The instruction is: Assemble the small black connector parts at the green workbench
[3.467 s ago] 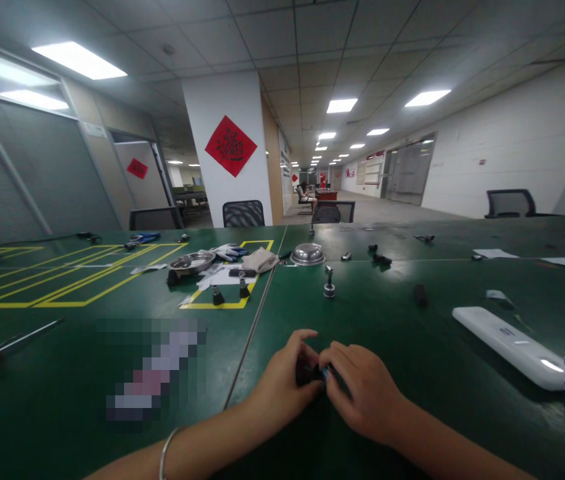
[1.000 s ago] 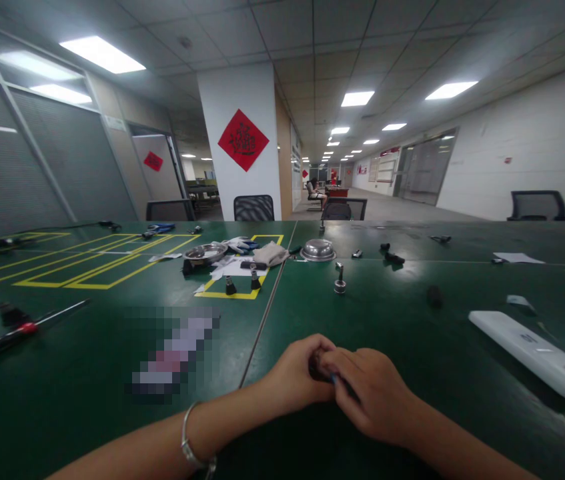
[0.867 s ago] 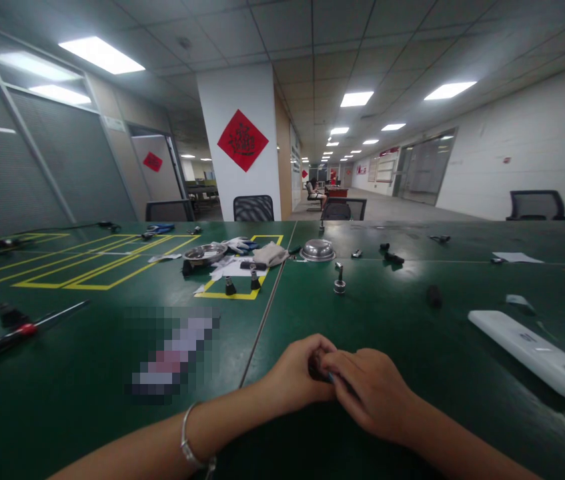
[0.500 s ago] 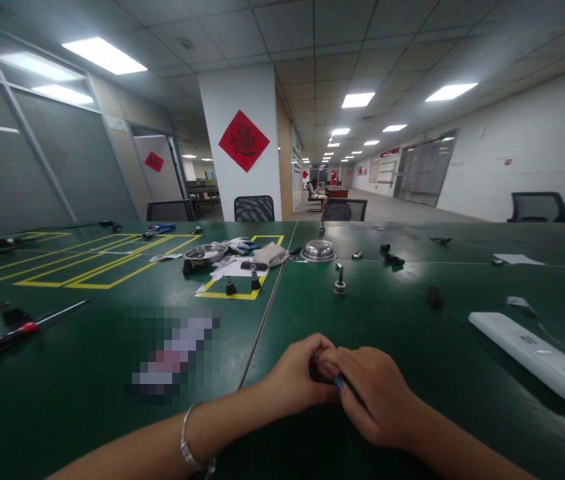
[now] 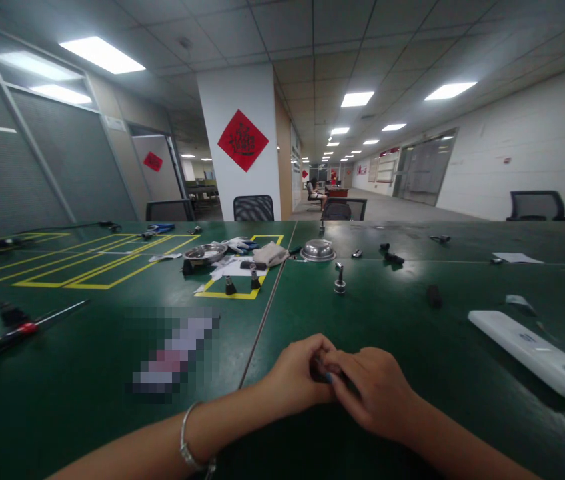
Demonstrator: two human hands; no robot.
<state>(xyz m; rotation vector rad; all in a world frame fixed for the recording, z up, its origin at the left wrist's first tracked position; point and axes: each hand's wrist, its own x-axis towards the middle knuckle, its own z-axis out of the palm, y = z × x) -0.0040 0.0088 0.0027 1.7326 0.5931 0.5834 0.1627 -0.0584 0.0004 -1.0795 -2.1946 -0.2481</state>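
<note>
My left hand (image 5: 295,377) and my right hand (image 5: 369,393) meet fingertip to fingertip low on the green table (image 5: 87,400), just right of the seam. Together they pinch a small dark part (image 5: 319,371), mostly hidden by the fingers. A blue-tipped bit shows at my right thumb. A silver bracelet (image 5: 188,445) circles my left wrist.
A white flat device (image 5: 532,350) lies at the right. A red-handled screwdriver (image 5: 9,333) lies at the left. Farther back stand a metal stud (image 5: 339,280), two small black parts (image 5: 242,283), a steel bowl (image 5: 318,251), a dish (image 5: 205,252) and cloths. A small black piece (image 5: 433,295) lies to the right.
The view has shifted slightly since 3.5 s ago. My hands stay together on the small part, with only slight finger movement in the last second.
</note>
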